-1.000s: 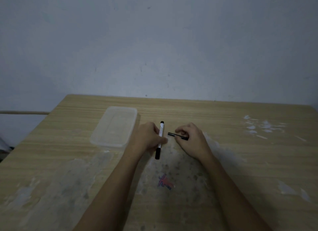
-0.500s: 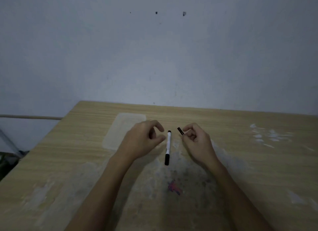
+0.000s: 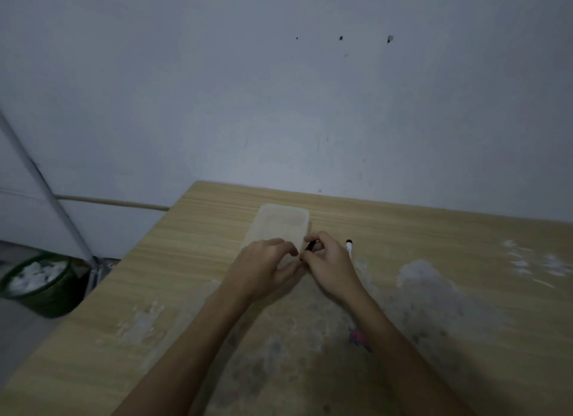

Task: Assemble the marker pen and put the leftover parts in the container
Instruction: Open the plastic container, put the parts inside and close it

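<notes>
Pale woodgrain table (image 3: 434, 229) with whitish patches, translucent cloudy container (image 3: 280, 222), black-and-white marker (image 3: 349, 248), dark green bucket (image 3: 46, 294).

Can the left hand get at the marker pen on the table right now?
Probably not directly: the right hand, pinching a small black part, sits between the left hand and the marker pen.

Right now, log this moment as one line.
right hand: pinching small black part | left hand: empty | marker pen: on table | container: beyond hands
</notes>
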